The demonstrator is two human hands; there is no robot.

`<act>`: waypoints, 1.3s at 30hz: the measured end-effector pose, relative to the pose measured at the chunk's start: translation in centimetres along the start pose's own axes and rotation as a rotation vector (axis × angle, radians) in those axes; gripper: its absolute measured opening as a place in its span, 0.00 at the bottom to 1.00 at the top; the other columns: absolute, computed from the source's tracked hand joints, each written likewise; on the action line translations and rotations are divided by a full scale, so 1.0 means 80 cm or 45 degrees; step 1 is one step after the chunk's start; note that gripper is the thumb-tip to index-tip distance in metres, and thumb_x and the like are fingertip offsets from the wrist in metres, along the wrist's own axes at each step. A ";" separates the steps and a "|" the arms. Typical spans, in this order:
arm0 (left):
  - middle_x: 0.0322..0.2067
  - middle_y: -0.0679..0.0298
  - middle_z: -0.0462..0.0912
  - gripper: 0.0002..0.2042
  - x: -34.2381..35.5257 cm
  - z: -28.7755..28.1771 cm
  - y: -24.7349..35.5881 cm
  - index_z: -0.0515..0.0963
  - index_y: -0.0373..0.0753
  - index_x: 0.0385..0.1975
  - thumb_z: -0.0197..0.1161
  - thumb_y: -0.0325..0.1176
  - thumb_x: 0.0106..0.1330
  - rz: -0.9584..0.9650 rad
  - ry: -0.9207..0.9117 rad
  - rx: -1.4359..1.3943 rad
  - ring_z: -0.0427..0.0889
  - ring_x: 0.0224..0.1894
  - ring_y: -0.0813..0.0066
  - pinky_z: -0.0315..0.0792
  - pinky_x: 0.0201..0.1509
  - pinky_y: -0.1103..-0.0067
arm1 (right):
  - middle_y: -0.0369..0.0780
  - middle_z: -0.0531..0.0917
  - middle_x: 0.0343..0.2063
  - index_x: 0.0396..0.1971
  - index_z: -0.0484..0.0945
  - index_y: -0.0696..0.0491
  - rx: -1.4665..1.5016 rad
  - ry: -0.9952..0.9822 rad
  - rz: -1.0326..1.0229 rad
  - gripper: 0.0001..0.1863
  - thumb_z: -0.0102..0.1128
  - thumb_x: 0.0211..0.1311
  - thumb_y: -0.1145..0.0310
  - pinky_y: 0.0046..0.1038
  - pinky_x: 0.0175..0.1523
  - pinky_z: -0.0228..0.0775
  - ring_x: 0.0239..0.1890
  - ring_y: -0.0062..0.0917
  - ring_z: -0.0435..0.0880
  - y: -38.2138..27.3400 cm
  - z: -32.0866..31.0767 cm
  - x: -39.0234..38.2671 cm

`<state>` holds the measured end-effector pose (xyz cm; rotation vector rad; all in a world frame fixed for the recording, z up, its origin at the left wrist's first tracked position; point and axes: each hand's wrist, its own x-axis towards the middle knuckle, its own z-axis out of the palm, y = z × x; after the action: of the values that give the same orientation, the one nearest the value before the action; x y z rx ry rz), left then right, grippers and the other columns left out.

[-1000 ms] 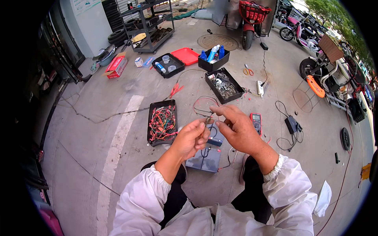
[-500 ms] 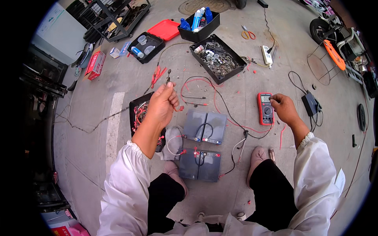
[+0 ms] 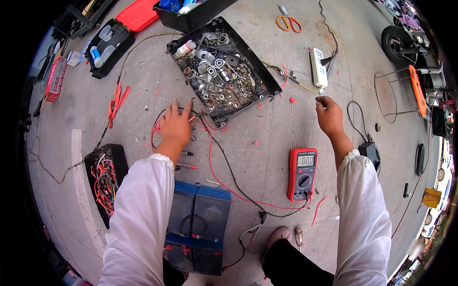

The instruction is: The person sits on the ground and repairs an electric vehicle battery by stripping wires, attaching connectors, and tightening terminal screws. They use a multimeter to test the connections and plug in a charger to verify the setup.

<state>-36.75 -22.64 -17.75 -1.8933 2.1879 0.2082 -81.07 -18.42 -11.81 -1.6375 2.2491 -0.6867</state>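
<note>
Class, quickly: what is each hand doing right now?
Left hand: open, flat on the red and black wires.
Right hand: loosely curled, holding nothing visible.

A grey concrete floor (image 3: 286, 119) carries everything: a black tray of nuts and washers (image 3: 222, 71), a red multimeter (image 3: 302, 174) with red and black leads (image 3: 224, 176), 4 blue batteries (image 3: 195, 226), orange scissors (image 3: 287, 21), a white power strip (image 3: 318, 66), and a black tray of wires (image 3: 106, 178).
</note>
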 end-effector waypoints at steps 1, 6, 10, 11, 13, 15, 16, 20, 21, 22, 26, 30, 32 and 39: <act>0.76 0.54 0.43 0.45 0.018 -0.012 0.018 0.49 0.63 0.74 0.70 0.44 0.59 -0.067 -0.132 -0.084 0.47 0.75 0.45 0.64 0.63 0.47 | 0.51 0.85 0.38 0.44 0.83 0.56 -0.031 0.035 -0.025 0.13 0.58 0.62 0.68 0.37 0.49 0.77 0.40 0.43 0.86 0.007 0.006 0.028; 0.76 0.51 0.31 0.67 0.049 -0.039 0.019 0.36 0.64 0.76 0.84 0.48 0.38 -0.240 -0.513 -0.225 0.38 0.76 0.38 0.54 0.69 0.42 | 0.51 0.80 0.49 0.54 0.78 0.54 -0.074 -0.061 -0.226 0.20 0.59 0.61 0.68 0.38 0.58 0.72 0.53 0.45 0.79 -0.002 0.073 0.163; 0.76 0.51 0.31 0.69 0.052 -0.048 0.030 0.38 0.63 0.76 0.86 0.45 0.35 -0.276 -0.527 -0.225 0.38 0.76 0.38 0.53 0.70 0.42 | 0.51 0.70 0.63 0.64 0.68 0.55 -0.272 -0.129 -0.278 0.31 0.60 0.60 0.65 0.38 0.67 0.64 0.64 0.45 0.70 0.004 0.118 0.259; 0.76 0.51 0.31 0.68 0.051 -0.050 0.027 0.38 0.63 0.76 0.86 0.44 0.35 -0.290 -0.534 -0.223 0.38 0.76 0.37 0.53 0.70 0.42 | 0.52 0.68 0.65 0.65 0.66 0.56 -0.327 -0.124 -0.303 0.32 0.61 0.60 0.65 0.38 0.68 0.63 0.65 0.45 0.69 -0.003 0.129 0.280; 0.76 0.51 0.30 0.67 0.054 -0.049 0.031 0.39 0.63 0.76 0.85 0.43 0.36 -0.295 -0.557 -0.269 0.37 0.76 0.37 0.50 0.71 0.43 | 0.53 0.63 0.67 0.69 0.60 0.57 -0.376 -0.156 -0.285 0.37 0.61 0.60 0.66 0.38 0.69 0.63 0.68 0.46 0.66 -0.007 0.148 0.317; 0.76 0.51 0.30 0.66 0.054 -0.050 0.029 0.40 0.63 0.76 0.85 0.42 0.37 -0.305 -0.579 -0.295 0.36 0.76 0.37 0.49 0.72 0.44 | 0.53 0.61 0.69 0.70 0.57 0.56 -0.387 -0.153 -0.312 0.38 0.61 0.60 0.66 0.38 0.69 0.62 0.68 0.45 0.65 -0.020 0.166 0.344; 0.76 0.51 0.30 0.66 0.052 -0.054 0.027 0.40 0.63 0.76 0.85 0.42 0.38 -0.320 -0.589 -0.322 0.35 0.76 0.37 0.48 0.72 0.44 | 0.53 0.59 0.70 0.71 0.54 0.56 -0.434 -0.184 -0.268 0.40 0.61 0.60 0.65 0.38 0.70 0.62 0.69 0.45 0.64 -0.030 0.173 0.355; 0.76 0.50 0.29 0.66 0.051 -0.059 0.022 0.40 0.63 0.76 0.84 0.42 0.38 -0.311 -0.580 -0.310 0.34 0.76 0.36 0.47 0.72 0.42 | 0.51 0.54 0.73 0.74 0.44 0.54 -0.659 -0.304 -0.200 0.49 0.64 0.57 0.62 0.39 0.71 0.60 0.71 0.43 0.61 -0.051 0.189 0.385; 0.76 0.50 0.29 0.66 0.054 -0.059 0.024 0.40 0.63 0.76 0.84 0.42 0.38 -0.300 -0.584 -0.317 0.34 0.76 0.36 0.47 0.72 0.42 | 0.50 0.54 0.73 0.75 0.42 0.53 -0.749 -0.311 -0.260 0.51 0.65 0.57 0.61 0.39 0.71 0.60 0.72 0.42 0.61 -0.036 0.185 0.399; 0.76 0.50 0.29 0.66 0.065 -0.059 0.033 0.39 0.63 0.76 0.84 0.42 0.38 -0.253 -0.580 -0.335 0.34 0.76 0.36 0.47 0.71 0.41 | 0.52 0.55 0.72 0.74 0.47 0.55 -0.628 -0.269 -0.282 0.49 0.65 0.57 0.58 0.38 0.71 0.59 0.71 0.44 0.63 0.001 0.170 0.422; 0.76 0.50 0.29 0.65 0.053 -0.055 0.022 0.40 0.63 0.76 0.84 0.42 0.39 -0.302 -0.592 -0.341 0.34 0.76 0.36 0.48 0.71 0.40 | 0.57 0.65 0.65 0.66 0.62 0.63 -0.481 -0.349 -0.198 0.41 0.64 0.59 0.54 0.38 0.69 0.63 0.66 0.48 0.68 -0.049 0.175 0.394; 0.76 0.48 0.28 0.67 0.053 -0.058 0.019 0.41 0.61 0.76 0.85 0.42 0.35 -0.298 -0.591 -0.347 0.35 0.75 0.33 0.49 0.71 0.42 | 0.57 0.71 0.58 0.63 0.66 0.63 -0.490 -0.412 -0.338 0.38 0.63 0.61 0.52 0.40 0.63 0.69 0.59 0.49 0.74 -0.069 0.166 0.310; 0.76 0.49 0.30 0.65 0.049 -0.061 0.017 0.42 0.63 0.76 0.85 0.42 0.37 -0.321 -0.553 -0.353 0.35 0.75 0.34 0.49 0.71 0.41 | 0.57 0.70 0.59 0.64 0.64 0.65 -0.609 -0.271 -0.392 0.42 0.64 0.60 0.48 0.40 0.65 0.66 0.62 0.50 0.71 -0.066 0.166 0.281; 0.76 0.50 0.31 0.65 0.051 -0.053 0.020 0.42 0.64 0.75 0.85 0.41 0.37 -0.293 -0.534 -0.371 0.36 0.76 0.35 0.49 0.71 0.40 | 0.58 0.66 0.64 0.66 0.61 0.66 -0.745 -0.239 -0.169 0.55 0.64 0.53 0.33 0.42 0.72 0.53 0.70 0.49 0.62 -0.044 0.155 0.299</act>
<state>-39.22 -27.42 -14.86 -2.0016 1.7215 0.8359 -79.88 -44.52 -19.16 -2.0125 2.3454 0.1280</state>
